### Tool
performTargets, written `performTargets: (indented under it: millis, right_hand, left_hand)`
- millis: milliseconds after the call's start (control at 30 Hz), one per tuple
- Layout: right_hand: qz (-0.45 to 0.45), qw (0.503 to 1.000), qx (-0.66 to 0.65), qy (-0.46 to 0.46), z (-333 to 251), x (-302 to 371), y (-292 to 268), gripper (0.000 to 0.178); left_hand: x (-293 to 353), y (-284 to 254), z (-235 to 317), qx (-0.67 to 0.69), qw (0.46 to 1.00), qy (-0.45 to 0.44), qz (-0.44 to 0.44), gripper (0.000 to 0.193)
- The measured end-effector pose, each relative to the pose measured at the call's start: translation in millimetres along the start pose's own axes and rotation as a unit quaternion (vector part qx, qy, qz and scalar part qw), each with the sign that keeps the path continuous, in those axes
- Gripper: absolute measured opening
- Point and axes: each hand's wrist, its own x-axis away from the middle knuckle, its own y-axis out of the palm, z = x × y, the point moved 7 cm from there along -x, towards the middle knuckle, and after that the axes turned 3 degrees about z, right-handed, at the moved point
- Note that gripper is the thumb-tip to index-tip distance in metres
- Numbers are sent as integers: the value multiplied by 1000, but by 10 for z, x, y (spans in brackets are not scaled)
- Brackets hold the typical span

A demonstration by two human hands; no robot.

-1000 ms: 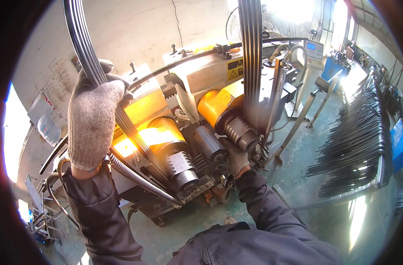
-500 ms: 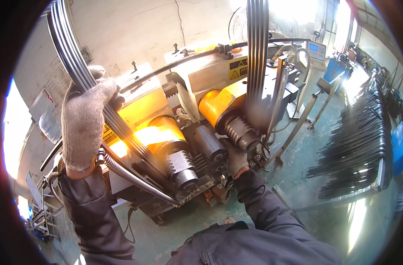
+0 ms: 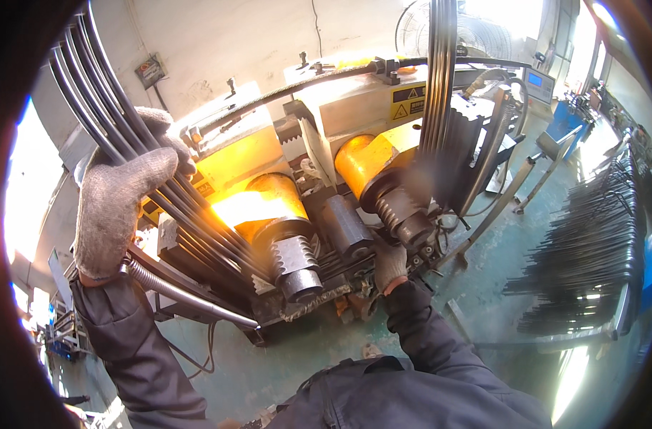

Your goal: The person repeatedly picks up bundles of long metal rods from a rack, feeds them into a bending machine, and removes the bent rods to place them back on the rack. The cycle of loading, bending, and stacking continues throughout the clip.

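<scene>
The left hand [image 3: 119, 207], in a knitted glove, has its grip clenched around the left rods [image 3: 129, 118]. They spread apart above the glove and slant down to the right, their lower ends just left of the left die [image 3: 294, 261], a dark toothed piece on the near end of a yellow drum [image 3: 272, 193] lit by glare.

The right hand [image 3: 390, 263], also gloved, is at the near side of the machine, just right of a dark block [image 3: 346, 222] and below the right die [image 3: 394, 211]. Its fingers are hidden, so I cannot tell whether its grip is grasping anything. A second bundle, the right rods [image 3: 440, 79], stands nearly upright beyond the right die, its lower end blurred.

A ribbed hose [image 3: 161, 286] runs below the left rods. Far right are a fan [image 3: 483, 36] and a control box [image 3: 539, 84]; at the right, a rack [image 3: 623, 307] carries many dark bars [image 3: 583, 250] above the green floor [image 3: 483, 300].
</scene>
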Motion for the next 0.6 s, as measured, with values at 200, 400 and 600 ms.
performTargets:
  millis: [200,400,600]
  right_hand:
    - [-17,999,-29,28,-74,4,52,14]
    - [-1,996,-18,85,-145,24,88,15]
    - [-112,987,73,84,-6,-2,52,39]
  left_hand:
    - [55,41,15,5,1000,2,11,47]
    - [28,39,-18,-15,1000,-2,-12,49]
    - [6,-15,-51,-64,998,-7,-1,51]
